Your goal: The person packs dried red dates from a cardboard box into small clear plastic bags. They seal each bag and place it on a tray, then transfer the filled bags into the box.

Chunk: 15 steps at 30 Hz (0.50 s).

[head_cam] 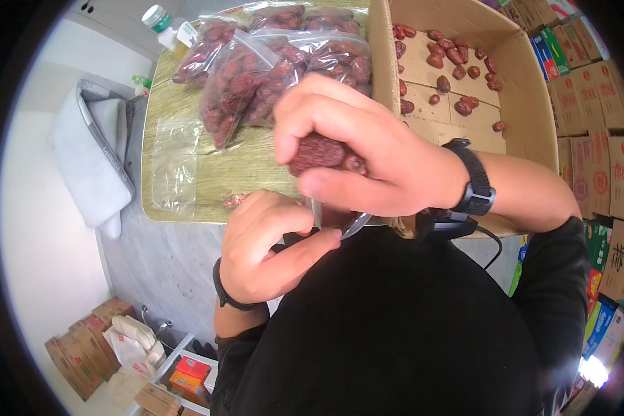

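Observation:
My right hand [364,151] is curled around a few dried red jujubes [318,154], just above the mouth of a clear plastic bag [358,223]. My left hand [270,244] pinches the rim of that bag near the table's front edge; the hands and my body hide most of the bag. Filled zip bags of jujubes [239,83] lie together at the far side of the table. Loose jujubes [453,54] are scattered over the bottom of an open cardboard box [385,57] to the right. An unfilled clear bag [174,171] lies flat at the left.
The wood-patterned table [239,166] has a rounded left edge. A bottle with a white cap [169,31] stands at its far left corner. Stacked cartons [593,99] line the right side. A grey cloth-like item [93,156] is beyond the table's left edge. A black device with a cable [447,226] sits by the box.

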### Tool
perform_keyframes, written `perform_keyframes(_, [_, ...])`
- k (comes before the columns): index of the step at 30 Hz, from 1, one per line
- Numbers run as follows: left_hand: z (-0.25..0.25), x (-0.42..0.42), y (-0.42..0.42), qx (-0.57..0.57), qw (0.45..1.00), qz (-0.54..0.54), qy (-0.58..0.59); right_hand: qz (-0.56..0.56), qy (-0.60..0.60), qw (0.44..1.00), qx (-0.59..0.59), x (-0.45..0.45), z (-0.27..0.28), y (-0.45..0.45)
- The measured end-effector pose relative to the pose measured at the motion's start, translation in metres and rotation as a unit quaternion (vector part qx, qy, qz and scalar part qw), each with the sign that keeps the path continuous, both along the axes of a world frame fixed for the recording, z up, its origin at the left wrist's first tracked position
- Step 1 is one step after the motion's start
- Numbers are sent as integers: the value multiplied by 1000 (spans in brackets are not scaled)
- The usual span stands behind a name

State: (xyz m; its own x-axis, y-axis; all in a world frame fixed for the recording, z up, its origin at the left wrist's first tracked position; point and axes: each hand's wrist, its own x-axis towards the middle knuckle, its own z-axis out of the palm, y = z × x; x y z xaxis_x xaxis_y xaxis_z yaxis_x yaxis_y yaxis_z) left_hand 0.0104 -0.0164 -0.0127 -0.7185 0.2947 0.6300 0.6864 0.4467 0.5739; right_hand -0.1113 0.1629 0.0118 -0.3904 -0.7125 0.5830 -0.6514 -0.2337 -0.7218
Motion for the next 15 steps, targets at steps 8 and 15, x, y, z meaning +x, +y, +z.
perform_keyframes(8, [2,2,-3,8,1000,4,-20,87,14,991,105,3,-3,18])
perform_keyframes(15, [16,-2,-5,-42,997,-28,-60,-57,42,974,217,-28,38,70])
